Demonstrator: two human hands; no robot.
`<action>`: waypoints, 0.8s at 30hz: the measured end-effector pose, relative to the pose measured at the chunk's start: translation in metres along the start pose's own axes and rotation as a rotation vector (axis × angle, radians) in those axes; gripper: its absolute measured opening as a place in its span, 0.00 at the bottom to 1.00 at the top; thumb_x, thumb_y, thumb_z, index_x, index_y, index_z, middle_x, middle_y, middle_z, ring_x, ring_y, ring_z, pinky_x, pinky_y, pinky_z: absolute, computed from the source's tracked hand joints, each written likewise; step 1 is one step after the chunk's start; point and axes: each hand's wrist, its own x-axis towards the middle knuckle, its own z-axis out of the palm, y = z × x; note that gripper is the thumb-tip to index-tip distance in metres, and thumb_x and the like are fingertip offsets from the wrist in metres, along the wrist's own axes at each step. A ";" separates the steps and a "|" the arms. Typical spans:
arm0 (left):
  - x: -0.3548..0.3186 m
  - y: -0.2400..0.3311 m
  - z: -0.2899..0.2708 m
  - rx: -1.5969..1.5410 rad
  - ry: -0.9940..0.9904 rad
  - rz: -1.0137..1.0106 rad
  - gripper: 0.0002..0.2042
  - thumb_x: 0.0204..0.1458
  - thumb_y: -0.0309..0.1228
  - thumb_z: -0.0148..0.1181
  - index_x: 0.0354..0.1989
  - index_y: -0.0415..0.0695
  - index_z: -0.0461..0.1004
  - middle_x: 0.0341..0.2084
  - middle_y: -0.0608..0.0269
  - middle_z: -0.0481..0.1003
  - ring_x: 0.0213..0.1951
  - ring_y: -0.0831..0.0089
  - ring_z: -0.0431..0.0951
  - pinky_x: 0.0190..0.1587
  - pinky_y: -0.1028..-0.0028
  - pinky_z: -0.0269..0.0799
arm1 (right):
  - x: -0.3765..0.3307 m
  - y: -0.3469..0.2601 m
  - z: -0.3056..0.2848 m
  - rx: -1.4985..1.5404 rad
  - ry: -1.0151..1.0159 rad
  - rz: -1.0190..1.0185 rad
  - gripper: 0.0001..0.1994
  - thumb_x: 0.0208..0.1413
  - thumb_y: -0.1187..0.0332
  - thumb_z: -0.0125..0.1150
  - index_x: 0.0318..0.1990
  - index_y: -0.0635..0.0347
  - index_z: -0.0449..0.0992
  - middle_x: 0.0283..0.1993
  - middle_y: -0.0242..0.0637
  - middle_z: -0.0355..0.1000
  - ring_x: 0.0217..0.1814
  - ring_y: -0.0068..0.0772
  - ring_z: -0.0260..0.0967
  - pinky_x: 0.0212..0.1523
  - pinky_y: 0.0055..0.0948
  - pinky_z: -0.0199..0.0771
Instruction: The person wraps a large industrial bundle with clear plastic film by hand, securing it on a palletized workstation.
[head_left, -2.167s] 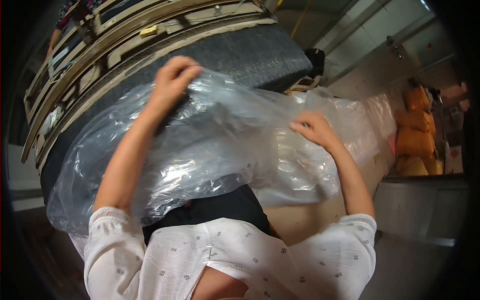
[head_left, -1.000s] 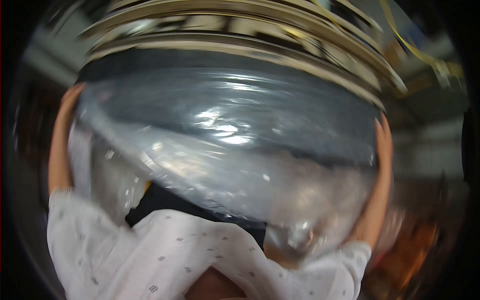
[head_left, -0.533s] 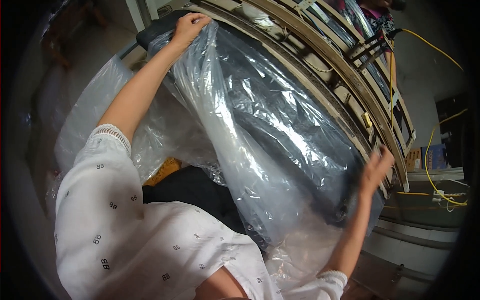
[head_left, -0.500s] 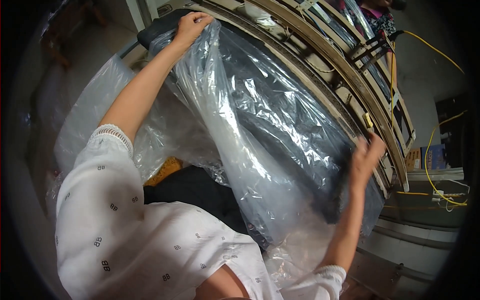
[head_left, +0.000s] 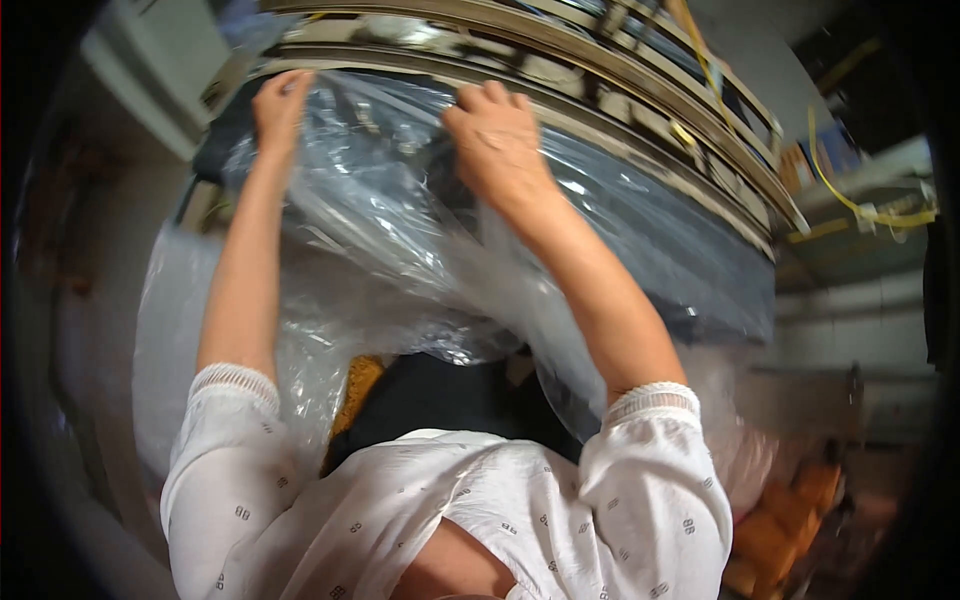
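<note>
Clear plastic film [head_left: 385,235] lies crumpled over a dark flat panel [head_left: 222,140] and drapes down toward my body. At the panel's far left corner, my left hand [head_left: 282,105] is closed with its fingertips pinching the film's edge. To its right, my right hand [head_left: 495,135] is curled over the film near the panel's far edge, knuckles up. Its fingertips are partly hidden, and the film gathers in folds beneath that hand. Glare shines on the wrinkles between both hands.
Beyond the panel runs a long machine bed with metal rails [head_left: 600,85]. A yellow cable [head_left: 850,200] hangs at the right. Orange-brown material [head_left: 790,520] sits at lower right, and more film [head_left: 175,330] hangs at the left.
My right hand has moved from the panel's right end leftward, close to my left hand, and now grips the film. The view has turned; my left hand still pinches the film's corner.
</note>
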 end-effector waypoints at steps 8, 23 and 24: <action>0.015 -0.006 0.000 -0.079 -0.101 -0.002 0.15 0.46 0.37 0.63 0.37 0.39 0.77 0.31 0.67 0.76 0.34 0.82 0.70 0.41 0.82 0.64 | -0.275 0.078 -0.223 -0.548 -0.080 0.747 0.17 0.29 0.85 0.48 0.30 0.57 0.73 0.35 0.34 0.70 0.41 0.39 0.66 0.37 0.34 0.64; 0.051 -0.073 -0.105 0.223 -0.186 -0.023 0.16 0.51 0.39 0.57 0.42 0.39 0.74 0.38 0.64 0.75 0.40 0.77 0.71 0.45 0.79 0.65 | -0.431 0.185 -0.202 0.418 0.356 1.610 0.11 0.48 0.58 0.60 0.28 0.55 0.74 0.18 0.22 0.61 0.17 0.13 0.53 0.15 0.19 0.51; 0.049 -0.076 -0.116 0.441 -0.203 0.082 0.16 0.52 0.39 0.56 0.42 0.39 0.74 0.37 0.64 0.75 0.39 0.77 0.71 0.45 0.78 0.64 | -0.447 0.168 -0.200 0.469 0.317 1.654 0.11 0.48 0.57 0.60 0.29 0.55 0.74 0.18 0.21 0.61 0.18 0.12 0.53 0.16 0.18 0.52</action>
